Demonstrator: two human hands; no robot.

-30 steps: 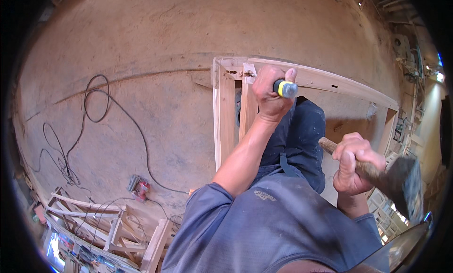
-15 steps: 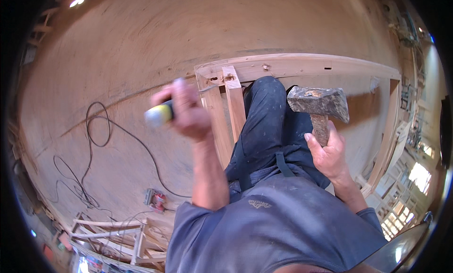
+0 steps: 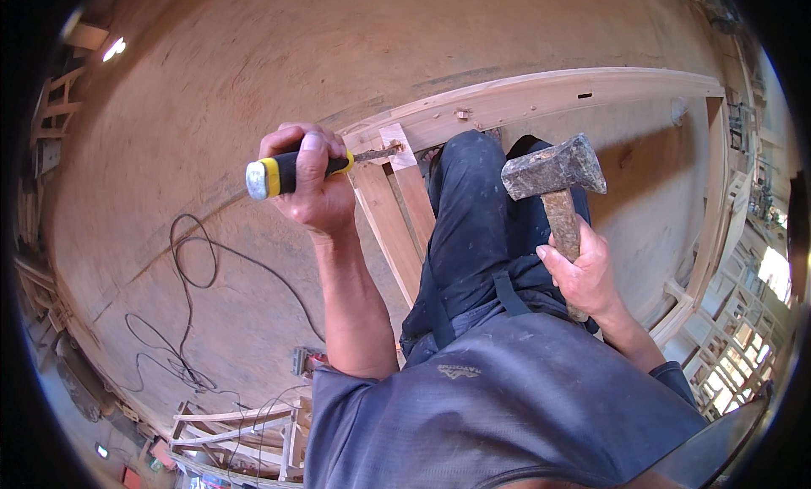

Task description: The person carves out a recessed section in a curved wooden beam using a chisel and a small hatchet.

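My left hand (image 3: 319, 193) is closed round the black and yellow handle of a chisel (image 3: 283, 175), whose metal butt faces left. The chisel lies nearly level, its blade tip at a chipped slot near the end of a wooden bar (image 3: 411, 189). In my right hand (image 3: 587, 274) is a hammer (image 3: 553, 168) with a heavy, worn grey head and a short wooden handle, held up over my right thigh. A long wooden rail (image 3: 524, 100) crosses beyond my knees, with small chips on it and a dark slot toward its right end.
A black cable (image 3: 182, 269) loops over the dusty floor (image 3: 220, 134) at the left. Partly hidden by my left sleeve is a small power tool (image 3: 302, 361). Wooden frames (image 3: 245, 417) stand at the lower left, and another wooden rail (image 3: 708, 219) runs along the right.
My left hand has turned the chisel and brought its blade to the slot in the bar. The hammer has shifted slightly left, its head tilting up on the right.
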